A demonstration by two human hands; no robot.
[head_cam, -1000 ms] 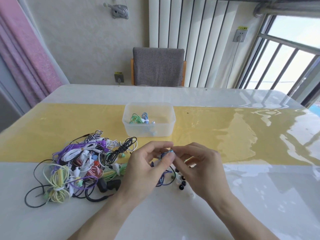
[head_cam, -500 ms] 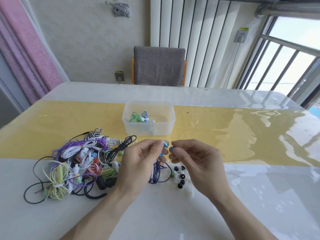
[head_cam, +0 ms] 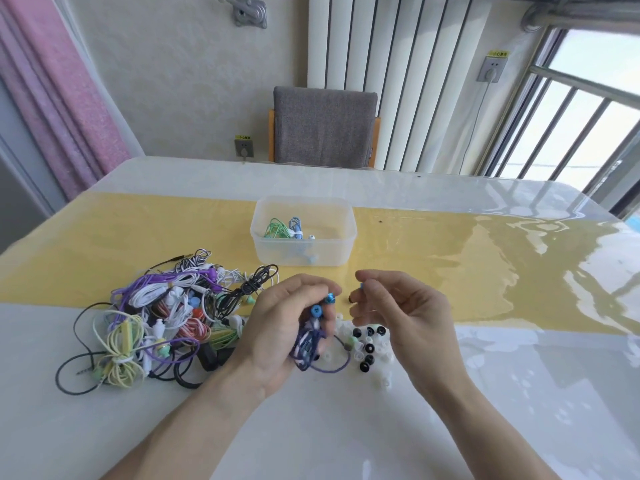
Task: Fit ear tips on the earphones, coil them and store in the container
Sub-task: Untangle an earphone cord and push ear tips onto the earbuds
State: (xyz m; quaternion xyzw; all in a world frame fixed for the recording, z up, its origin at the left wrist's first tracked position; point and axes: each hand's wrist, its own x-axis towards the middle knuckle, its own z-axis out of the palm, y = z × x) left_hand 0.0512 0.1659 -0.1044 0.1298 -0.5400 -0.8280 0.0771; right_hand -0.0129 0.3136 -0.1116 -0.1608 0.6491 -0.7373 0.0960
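The left hand curls its fingers round a bundled purple earphone cord, its two blue earbuds sticking up by the fingertips. The right hand, just apart, pinches a small blue ear tip. Below them loose black and clear ear tips lie on the table. A tangled earphone pile sits left; the clear container, holding coiled earphones, stands beyond.

A container sits mid-table, a chair beyond it. Tangled earphones lie near left; loose ear tips lie to their right, nearer than the container.
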